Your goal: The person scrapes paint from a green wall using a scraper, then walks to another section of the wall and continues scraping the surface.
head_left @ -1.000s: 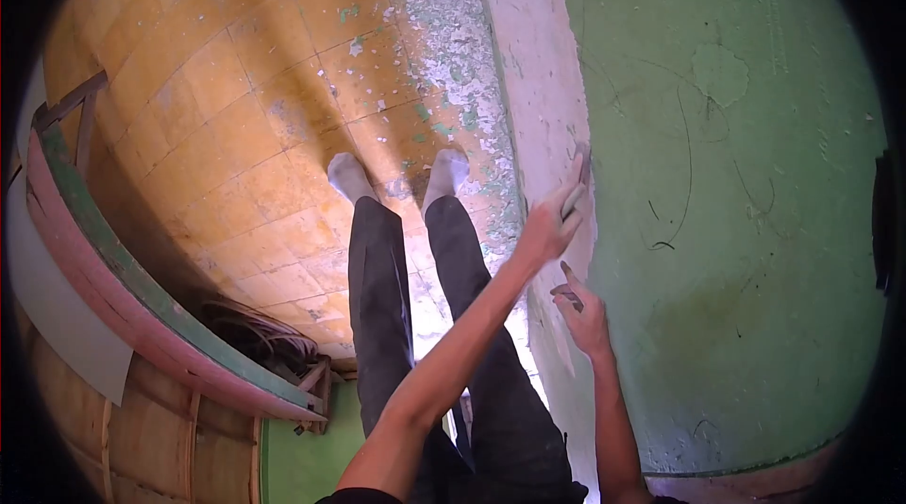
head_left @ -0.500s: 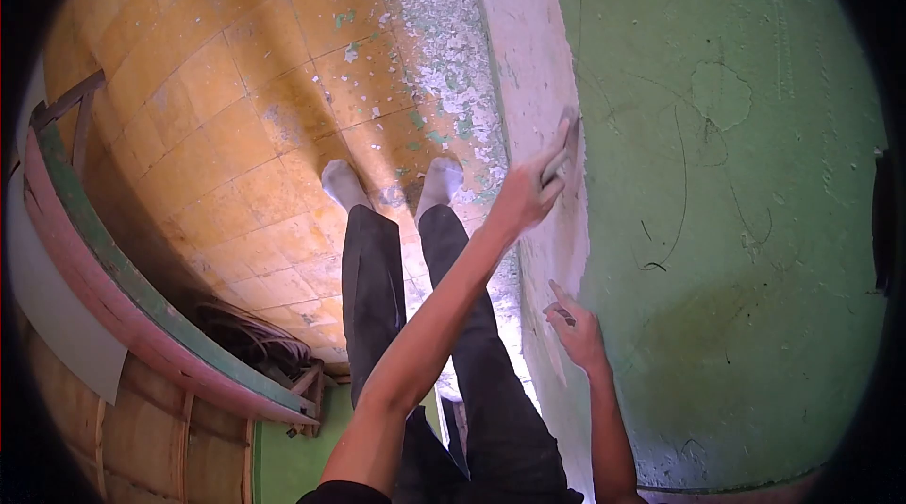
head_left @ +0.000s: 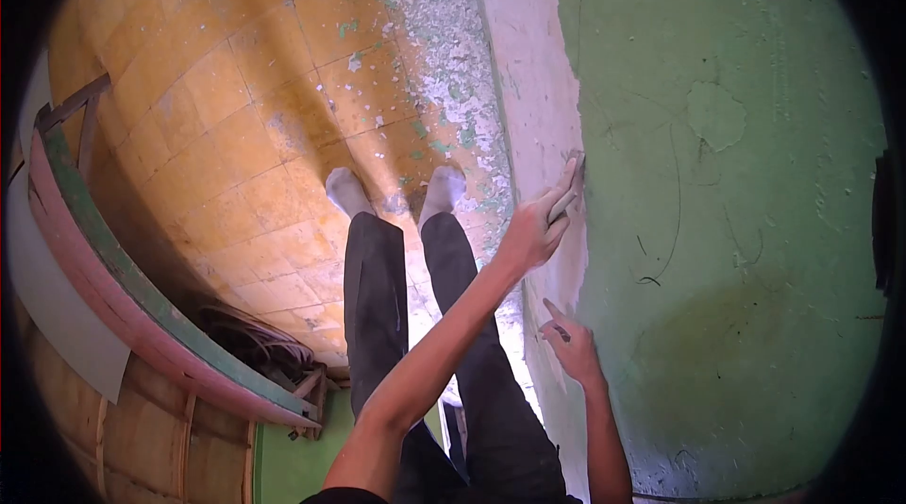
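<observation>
My left hand (head_left: 540,228) reaches across to the wall with its fingers closed. Its fingertips press at the right edge of the pale bare strip (head_left: 533,60), where a small greyish thing shows, too blurred to name. Lower down, my right hand (head_left: 572,349) is beside the same strip, its index finger stretched out and the other fingers partly bent. Nothing can be made out in it. Green paint (head_left: 698,221) covers the wall to the right of the strip.
Paint flakes (head_left: 453,79) lie along the foot of the wall on the yellow tiled floor (head_left: 217,126). My feet in grey socks (head_left: 349,191) stand on the tiles. A curved pink and green wooden piece (head_left: 123,292) is at the left, with a dark bundle (head_left: 260,334) beside it.
My left hand has slid along the strip's edge towards me, its fingers still closed. My right hand has shifted slightly nearer to me. The view has tilted a little.
</observation>
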{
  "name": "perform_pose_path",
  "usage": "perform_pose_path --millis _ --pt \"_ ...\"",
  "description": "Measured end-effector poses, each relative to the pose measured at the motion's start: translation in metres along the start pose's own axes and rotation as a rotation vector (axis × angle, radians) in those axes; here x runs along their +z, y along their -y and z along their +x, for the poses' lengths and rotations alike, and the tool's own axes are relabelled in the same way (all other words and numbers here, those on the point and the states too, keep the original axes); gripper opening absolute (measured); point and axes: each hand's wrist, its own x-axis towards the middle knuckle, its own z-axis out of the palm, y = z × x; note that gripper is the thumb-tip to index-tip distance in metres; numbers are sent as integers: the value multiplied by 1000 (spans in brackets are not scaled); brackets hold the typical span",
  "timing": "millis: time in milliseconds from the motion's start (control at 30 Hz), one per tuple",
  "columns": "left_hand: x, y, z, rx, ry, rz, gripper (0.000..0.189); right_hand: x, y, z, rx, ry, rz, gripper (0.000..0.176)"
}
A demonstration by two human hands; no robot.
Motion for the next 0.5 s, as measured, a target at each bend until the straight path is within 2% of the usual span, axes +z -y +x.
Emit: perform_pose_path --millis 67,100,167,233,333,367,467,500 --pt "-4 3 9 -23 -8 1 64 -2 8 -5 15 15 0 54" --pt "-15 5 30 -7 -20 109 60 -2 4 -5 16 14 0 54" --pt "-37 8 68 77 2 160 71 1 -8 -2 19 9 7 54" --pt "-44 -6 69 98 28 139 72 4 -13 0 35 13 -3 53" --pt "-11 -4 22 108 -62 -8 66 4 -8 -3 57 35 -15 53" --pt "-11 -15 18 27 -34 -30 59 3 -7 -5 66 42 -21 53" --pt "-29 4 65 28 -48 178 58 6 -9 -8 73 24 53 52" --pt "-43 -18 89 -8 -63 175 54 8 -12 -5 63 29 41 52"
